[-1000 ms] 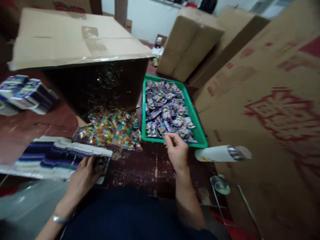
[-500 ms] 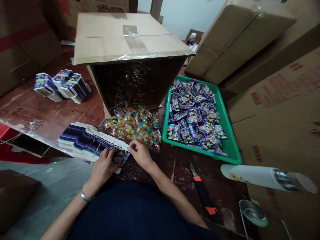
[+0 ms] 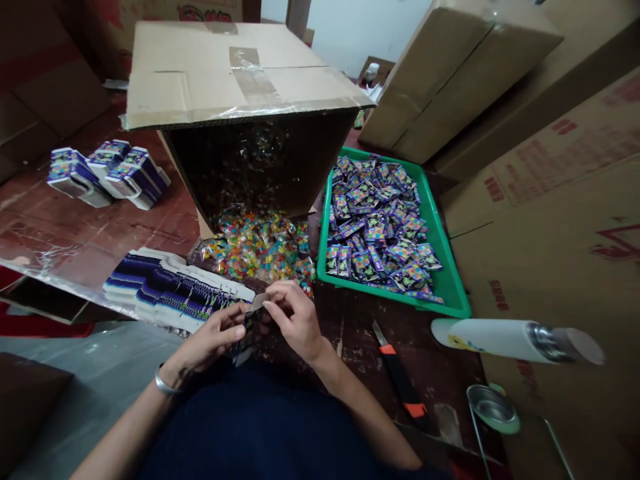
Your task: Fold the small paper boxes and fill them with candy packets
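Between my hands, in front of my body, is a small purple candy carton [image 3: 253, 327], raised off the row and partly hidden by fingers. My left hand [image 3: 210, 339] is closed on its left side, thumb to the front. With thumb and fingers pinched, my right hand [image 3: 299, 321] grips its pale upper end. Left of it lies a fanned row of flattened purple-and-white cartons [image 3: 170, 287]. Just beyond my hands, clear bags of coloured candy [image 3: 255, 247] spill from an open cardboard box [image 3: 240, 80] on its side.
A green tray [image 3: 453, 267] of purple candy packets stands to the right. Nearer are a utility knife [image 3: 400, 377] with its blade out, a white flask [image 3: 490, 339] and a small round dish [image 3: 494, 408]. Assembled cartons [image 3: 107, 172] sit at left. Large boxes [image 3: 560, 247] border the right.
One carton has come off the right end of the row and is now lifted between both hands. My left hand has left the row. The view has shifted slightly right.
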Action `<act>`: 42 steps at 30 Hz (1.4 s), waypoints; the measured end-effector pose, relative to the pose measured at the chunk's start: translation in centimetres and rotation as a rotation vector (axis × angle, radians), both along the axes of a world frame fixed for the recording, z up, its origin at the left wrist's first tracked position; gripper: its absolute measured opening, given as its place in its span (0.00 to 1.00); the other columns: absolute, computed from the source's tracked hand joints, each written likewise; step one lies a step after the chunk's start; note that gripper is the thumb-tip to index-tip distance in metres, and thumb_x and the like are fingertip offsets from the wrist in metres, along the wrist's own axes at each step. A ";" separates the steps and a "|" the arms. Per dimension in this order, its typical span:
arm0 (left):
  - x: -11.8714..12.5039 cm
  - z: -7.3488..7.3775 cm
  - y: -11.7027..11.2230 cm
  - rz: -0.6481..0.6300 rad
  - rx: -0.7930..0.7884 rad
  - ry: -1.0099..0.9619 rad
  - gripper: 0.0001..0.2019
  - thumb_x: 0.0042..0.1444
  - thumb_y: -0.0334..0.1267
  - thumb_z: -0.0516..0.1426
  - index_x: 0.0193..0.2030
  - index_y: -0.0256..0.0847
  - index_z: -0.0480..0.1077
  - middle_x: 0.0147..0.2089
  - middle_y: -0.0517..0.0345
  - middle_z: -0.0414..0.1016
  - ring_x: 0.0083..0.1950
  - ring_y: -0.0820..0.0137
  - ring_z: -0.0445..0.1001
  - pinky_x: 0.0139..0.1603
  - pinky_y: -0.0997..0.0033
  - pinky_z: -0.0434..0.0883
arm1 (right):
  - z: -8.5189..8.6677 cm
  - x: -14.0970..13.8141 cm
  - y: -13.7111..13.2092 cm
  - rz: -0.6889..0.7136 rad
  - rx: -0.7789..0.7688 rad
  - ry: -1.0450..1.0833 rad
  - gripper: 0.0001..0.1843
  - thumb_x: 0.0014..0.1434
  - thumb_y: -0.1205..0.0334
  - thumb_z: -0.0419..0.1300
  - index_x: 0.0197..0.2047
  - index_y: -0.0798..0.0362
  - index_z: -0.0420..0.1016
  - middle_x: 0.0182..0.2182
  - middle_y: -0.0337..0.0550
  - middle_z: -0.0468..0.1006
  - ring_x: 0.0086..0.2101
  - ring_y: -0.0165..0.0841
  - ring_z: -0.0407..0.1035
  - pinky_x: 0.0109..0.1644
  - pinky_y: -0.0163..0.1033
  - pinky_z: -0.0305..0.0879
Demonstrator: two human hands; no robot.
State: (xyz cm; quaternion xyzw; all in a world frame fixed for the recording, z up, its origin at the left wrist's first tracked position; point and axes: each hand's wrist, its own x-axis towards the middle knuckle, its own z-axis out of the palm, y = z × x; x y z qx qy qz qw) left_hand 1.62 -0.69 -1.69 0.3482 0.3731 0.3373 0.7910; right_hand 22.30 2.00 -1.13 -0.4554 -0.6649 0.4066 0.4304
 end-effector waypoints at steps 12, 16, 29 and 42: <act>0.7 -0.4 0.1 0.002 0.156 0.232 0.17 0.60 0.47 0.62 0.51 0.39 0.78 0.39 0.55 0.80 0.38 0.66 0.75 0.40 0.71 0.70 | -0.6 0.7 -0.6 0.253 -0.243 0.010 0.15 0.57 0.52 0.69 0.38 0.50 0.70 0.20 0.28 0.67 0.20 0.26 0.60 0.26 0.31 0.58; 1.0 -1.3 0.2 0.220 0.222 0.361 0.14 0.58 0.46 0.63 0.45 0.38 0.79 0.38 0.56 0.81 0.41 0.65 0.76 0.43 0.71 0.71 | -1.4 -0.1 -0.6 0.000 -0.236 0.089 0.19 0.53 0.52 0.71 0.44 0.51 0.73 0.30 0.36 0.75 0.26 0.29 0.66 0.29 0.32 0.63; 2.1 -2.0 0.0 0.394 0.316 0.637 0.27 0.53 0.50 0.66 0.58 0.44 0.72 0.51 0.52 0.79 0.45 0.63 0.79 0.44 0.68 0.77 | -3.2 -2.6 -1.1 -0.202 -0.110 0.168 0.17 0.59 0.55 0.65 0.51 0.49 0.77 0.35 0.41 0.79 0.31 0.32 0.71 0.37 0.36 0.70; 2.5 -2.5 0.5 0.457 0.287 0.423 0.21 0.48 0.41 0.69 0.45 0.43 0.67 0.41 0.59 0.73 0.42 0.69 0.77 0.35 0.77 0.73 | -3.3 -2.0 -0.4 -0.123 -0.080 0.311 0.09 0.61 0.57 0.64 0.41 0.51 0.73 0.38 0.44 0.79 0.39 0.35 0.75 0.46 0.39 0.71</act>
